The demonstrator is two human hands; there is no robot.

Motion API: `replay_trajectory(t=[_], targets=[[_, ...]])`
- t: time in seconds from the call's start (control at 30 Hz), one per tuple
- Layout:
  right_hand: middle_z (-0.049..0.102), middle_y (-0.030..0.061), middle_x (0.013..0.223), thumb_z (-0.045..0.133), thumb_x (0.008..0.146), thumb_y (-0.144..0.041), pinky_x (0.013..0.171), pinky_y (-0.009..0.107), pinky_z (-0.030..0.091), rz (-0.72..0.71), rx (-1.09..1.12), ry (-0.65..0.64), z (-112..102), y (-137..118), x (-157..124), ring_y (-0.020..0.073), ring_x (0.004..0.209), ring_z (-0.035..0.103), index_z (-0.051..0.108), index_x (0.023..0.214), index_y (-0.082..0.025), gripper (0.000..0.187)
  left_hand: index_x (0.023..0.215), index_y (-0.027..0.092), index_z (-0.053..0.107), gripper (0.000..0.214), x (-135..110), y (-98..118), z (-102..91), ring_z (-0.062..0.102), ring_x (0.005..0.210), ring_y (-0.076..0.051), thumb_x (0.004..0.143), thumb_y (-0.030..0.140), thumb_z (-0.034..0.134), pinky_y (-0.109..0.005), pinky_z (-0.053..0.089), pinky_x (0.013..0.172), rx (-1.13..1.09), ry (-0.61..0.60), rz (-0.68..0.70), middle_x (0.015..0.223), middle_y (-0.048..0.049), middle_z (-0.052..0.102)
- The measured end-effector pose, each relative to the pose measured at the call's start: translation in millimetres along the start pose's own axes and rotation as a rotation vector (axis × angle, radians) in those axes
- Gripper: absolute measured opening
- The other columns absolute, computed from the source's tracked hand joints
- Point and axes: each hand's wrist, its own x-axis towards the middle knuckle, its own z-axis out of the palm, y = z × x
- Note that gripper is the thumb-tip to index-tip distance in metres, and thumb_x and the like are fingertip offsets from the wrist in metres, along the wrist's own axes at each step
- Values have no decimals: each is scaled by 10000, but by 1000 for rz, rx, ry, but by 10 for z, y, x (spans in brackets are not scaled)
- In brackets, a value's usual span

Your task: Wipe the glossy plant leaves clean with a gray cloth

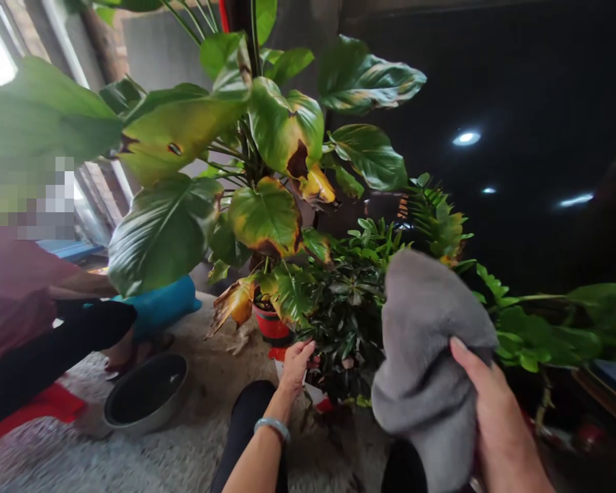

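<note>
My right hand (493, 404) grips a grey cloth (431, 342), its thumb pressed on the front and the folds hanging down. Beside the lower left of a dark-leaved bushy plant (352, 308), my left hand (296, 366) has its fingers drawn together in a pinch. What lies between those fingertips, perhaps a leaf or stem, is too small to make out. A pale bangle circles the left wrist. Just behind this hand stands a tall plant with large leaves (274, 216), some yellow with brown edges, in a red pot (272, 325).
At the left a person in a reddish top (18, 294) sits on a red stool (46, 407), near a blue object (159, 308). A basin (146, 394) stands on the concrete floor. More green plants (549, 335) are at the right, before a dark glossy wall (534, 150).
</note>
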Motion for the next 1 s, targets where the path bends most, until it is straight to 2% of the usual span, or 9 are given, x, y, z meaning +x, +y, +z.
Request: replay_trajectory(t=[0.13, 0.2, 0.3, 0.43, 0.57, 0.63, 0.77, 0.87, 1.0], targets=[[785, 54, 780, 777, 569, -369, 789, 431, 570, 207, 92, -49, 68, 323, 168, 320, 890, 714, 698, 993, -187, 468, 646, 140, 626, 481, -18, 25, 29, 520, 446, -100, 388, 504, 805, -224, 420, 425, 39, -27, 19, 531, 41, 558], [783, 75, 771, 792, 569, -350, 830, 445, 557, 341, -4, -166, -52, 648, 123, 332, 929, 706, 718, 961, -175, 436, 591, 152, 593, 456, -24, 33, 37, 505, 442, -96, 408, 520, 791, -215, 410, 427, 68, -53, 29, 481, 51, 526], [782, 56, 751, 814, 554, -287, 907, 413, 521, 336, -74, -194, -307, 904, 23, 318, 1014, 680, 730, 934, -208, 397, 574, 162, 565, 432, -25, 22, 51, 485, 427, -84, 447, 521, 769, -207, 400, 437, 91, -95, 34, 463, 57, 515], [785, 39, 785, 806, 576, -312, 929, 413, 509, 219, -28, -90, -416, 532, 13, 318, 1029, 673, 702, 1043, -199, 491, 559, 174, 538, 415, -15, -29, 99, 480, 399, -95, 471, 524, 742, -225, 398, 443, 138, -103, 24, 418, 45, 515], [776, 12, 979, 766, 623, -383, 899, 431, 533, 16, 203, 111, -164, 42, 72, 298, 1009, 683, 610, 1223, -244, 635, 480, 200, 456, 441, -7, -54, 161, 411, 381, -77, 461, 550, 724, -220, 351, 415, 112, -48, 41, 391, 68, 446], [775, 13, 991, 742, 646, -433, 894, 426, 540, 100, 232, 131, -49, 62, 87, 290, 993, 690, 609, 1227, -251, 624, 481, 200, 462, 423, -6, -47, 169, 431, 407, -89, 482, 535, 720, -231, 373, 435, 76, -47, 18, 410, 61, 457], [786, 67, 904, 742, 642, -466, 917, 453, 523, 437, 38, -35, -66, 528, 29, 325, 1006, 684, 653, 1168, -176, 608, 544, 183, 542, 262, -18, -12, 118, 494, 468, -126, 498, 375, 715, -262, 418, 489, -15, -114, -49, 452, 31, 517], [789, 80, 862, 782, 616, -404, 954, 428, 497, 454, -18, -82, -183, 726, -70, 330, 1068, 655, 690, 1110, -155, 561, 657, 169, 613, 238, -51, 22, 71, 563, 569, -153, 457, 257, 707, -270, 451, 542, -144, -254, -82, 586, 3, 604], [786, 82, 911, 789, 612, -417, 933, 413, 510, 365, 45, -79, -185, 395, -118, 322, 1048, 665, 674, 1148, -161, 605, 725, 162, 638, 339, -87, 26, 94, 599, 630, -165, 464, 322, 783, -271, 474, 555, -153, -263, -80, 689, -16, 645]])
